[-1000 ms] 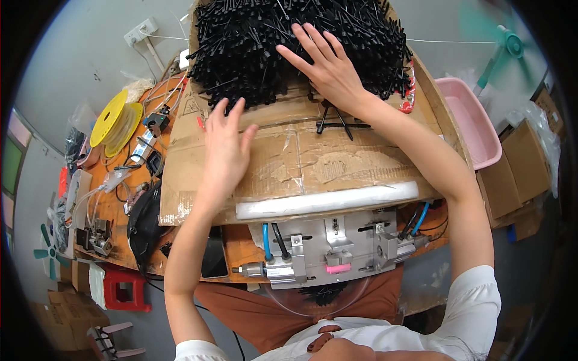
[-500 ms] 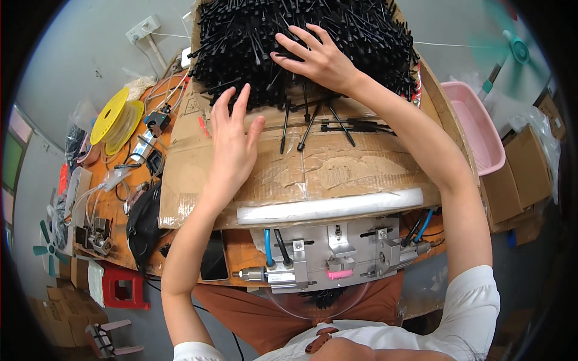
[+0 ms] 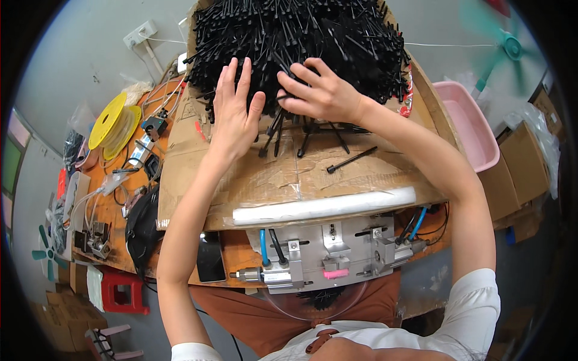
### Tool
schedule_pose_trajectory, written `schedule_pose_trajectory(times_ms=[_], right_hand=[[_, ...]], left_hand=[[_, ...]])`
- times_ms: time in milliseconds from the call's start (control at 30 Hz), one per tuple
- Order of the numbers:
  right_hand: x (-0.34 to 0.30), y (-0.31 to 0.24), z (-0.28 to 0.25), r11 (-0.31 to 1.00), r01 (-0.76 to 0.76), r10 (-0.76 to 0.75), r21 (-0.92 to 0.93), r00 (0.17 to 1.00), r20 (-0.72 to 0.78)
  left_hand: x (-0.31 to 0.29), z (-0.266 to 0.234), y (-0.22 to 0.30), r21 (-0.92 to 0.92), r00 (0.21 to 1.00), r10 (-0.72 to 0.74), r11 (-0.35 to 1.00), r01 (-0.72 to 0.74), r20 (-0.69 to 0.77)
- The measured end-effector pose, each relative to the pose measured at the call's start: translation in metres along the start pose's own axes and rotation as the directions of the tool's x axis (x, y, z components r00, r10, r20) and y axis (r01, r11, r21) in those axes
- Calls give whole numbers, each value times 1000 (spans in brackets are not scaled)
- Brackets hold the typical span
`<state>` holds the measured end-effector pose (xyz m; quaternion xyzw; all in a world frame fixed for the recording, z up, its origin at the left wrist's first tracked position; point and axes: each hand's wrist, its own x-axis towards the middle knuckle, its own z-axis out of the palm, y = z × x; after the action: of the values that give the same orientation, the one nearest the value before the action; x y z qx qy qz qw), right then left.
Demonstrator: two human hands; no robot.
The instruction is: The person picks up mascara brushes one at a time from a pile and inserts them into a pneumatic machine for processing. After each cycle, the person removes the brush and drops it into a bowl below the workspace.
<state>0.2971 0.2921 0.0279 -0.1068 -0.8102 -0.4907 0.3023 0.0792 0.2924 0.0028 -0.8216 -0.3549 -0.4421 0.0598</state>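
A large heap of thin black rods with thicker heads [image 3: 355,54] lies on the cardboard ahead of me. My left hand [image 3: 236,114] is open at the heap's near left edge, its fingers stretched forward and nothing in them. To its right, my right hand [image 3: 322,93] has curled its fingers on rods at the heap's front; a dark rod shows between its fingertips. How many it grips is hidden. Several rods stick out below the hands, and a single black rod [image 3: 352,159] lies apart on the cardboard [image 3: 253,180].
A white roll [image 3: 325,206] edges the cardboard. Before it sits a metal fixture [image 3: 313,253] with blue and black tubes. A phone [image 3: 211,257], black bag [image 3: 141,234] and yellow spool [image 3: 108,120] lie left. A pink basket [image 3: 466,126] and spinning fan [image 3: 512,45] stand right.
My right hand has drawn back toward me and curled its fingers. The left hand has shifted slightly forward and right. Some rods at the heap's front have moved; one now lies separate.
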Motion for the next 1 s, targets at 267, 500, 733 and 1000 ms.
schedule_pose_trajectory(times_ms=[267,500,733,1000], right_hand=[[-6,-31,-27,985,-54,33,162,991,132],[-4,-32,-59,942,-258,126,215,865,486],[4,-4,-95,704,-478,144,525,820,554],[55,-36,-199,641,-439,328,629,898,293]], left_hand=[[-12,18,10,-31,992,22,999,-18,122],[-10,12,9,-27,998,31,999,-30,61],[-13,-43,34,-98,997,27,995,-20,71],[-90,-109,65,39,885,-343,936,349,316]])
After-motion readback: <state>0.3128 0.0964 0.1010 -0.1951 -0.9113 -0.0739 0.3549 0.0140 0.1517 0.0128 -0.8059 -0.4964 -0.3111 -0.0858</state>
